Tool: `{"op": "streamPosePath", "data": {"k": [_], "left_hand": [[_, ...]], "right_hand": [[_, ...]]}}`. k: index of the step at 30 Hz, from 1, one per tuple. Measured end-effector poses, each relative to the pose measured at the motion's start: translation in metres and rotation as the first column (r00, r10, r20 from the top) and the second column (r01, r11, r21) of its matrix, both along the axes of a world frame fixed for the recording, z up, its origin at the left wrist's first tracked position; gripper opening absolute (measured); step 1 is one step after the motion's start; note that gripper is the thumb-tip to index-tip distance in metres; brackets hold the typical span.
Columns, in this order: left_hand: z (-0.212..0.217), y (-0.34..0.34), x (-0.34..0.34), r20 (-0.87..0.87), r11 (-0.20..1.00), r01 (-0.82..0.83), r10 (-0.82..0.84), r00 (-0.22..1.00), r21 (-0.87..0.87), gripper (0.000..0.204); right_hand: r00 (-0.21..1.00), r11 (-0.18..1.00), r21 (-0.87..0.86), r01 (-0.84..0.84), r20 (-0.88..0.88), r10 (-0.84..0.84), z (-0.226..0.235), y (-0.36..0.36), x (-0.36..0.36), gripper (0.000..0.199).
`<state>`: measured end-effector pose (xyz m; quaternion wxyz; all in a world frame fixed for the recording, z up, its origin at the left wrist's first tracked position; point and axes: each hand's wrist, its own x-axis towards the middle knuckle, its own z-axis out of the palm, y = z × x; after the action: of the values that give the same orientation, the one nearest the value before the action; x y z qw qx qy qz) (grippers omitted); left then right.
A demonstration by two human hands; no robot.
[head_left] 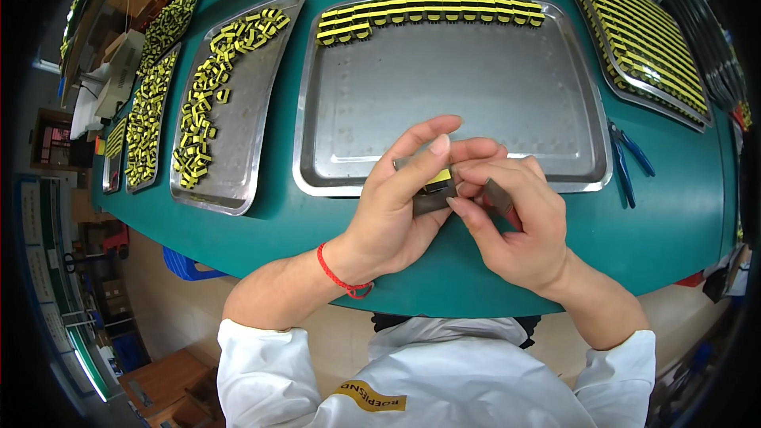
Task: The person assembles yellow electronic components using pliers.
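Observation:
My left hand (400,202) grips a small yellow-and-dark component (437,185) with a grey block under it, just at the near rim of the big steel tray (452,79). My right hand (515,218) meets it from the right, fingertips on the same part, and also holds a thin tool with a red handle (504,204) in the palm. A red cord is tied round my left wrist. The tray holds a neat row of yellow components (428,12) along its far edge.
Left of the big tray lies a narrow steel tray (254,111) with loose yellow parts, and more filled trays beyond it. A full tray (634,32) sits at the far right. Blue-handled pliers (626,160) lie on the green table (682,222).

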<state>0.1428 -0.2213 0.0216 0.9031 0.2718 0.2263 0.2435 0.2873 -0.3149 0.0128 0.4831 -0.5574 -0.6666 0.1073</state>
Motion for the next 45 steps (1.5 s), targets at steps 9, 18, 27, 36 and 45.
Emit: {"op": "streamPosePath", "data": {"k": [9, 18, 27, 36, 45], "left_hand": [[-0.005, -0.003, 0.000, 0.049, 0.998, 0.046, -0.045, 0.998, -0.034, 0.047], [-0.006, -0.002, 0.000, 0.057, 0.997, 0.035, -0.031, 0.998, -0.074, 0.048], [-0.003, 0.002, -0.004, 0.075, 1.000, 0.001, -0.002, 0.997, 0.016, 0.050], [0.004, 0.002, -0.009, 0.028, 0.997, -0.038, 0.036, 0.999, 0.066, 0.047], [-0.008, -0.004, -0.005, 0.024, 0.999, 0.034, -0.034, 0.999, 0.015, 0.046]], "right_hand": [[0.994, 0.997, 0.066, 0.033, 0.105, -0.040, 0.000, 0.006, 0.000, 0.033], [0.995, 0.999, 0.036, 0.014, 0.102, -0.018, -0.001, 0.009, 0.002, 0.028], [0.866, 0.989, -0.115, -0.096, -0.500, 0.026, -0.002, 0.001, 0.005, 0.031], [0.853, 0.986, -0.159, -0.059, -0.522, -0.033, -0.003, -0.006, -0.001, 0.027], [0.992, 1.000, -0.013, -0.026, 0.125, 0.027, 0.001, 0.007, 0.003, 0.036]]}}
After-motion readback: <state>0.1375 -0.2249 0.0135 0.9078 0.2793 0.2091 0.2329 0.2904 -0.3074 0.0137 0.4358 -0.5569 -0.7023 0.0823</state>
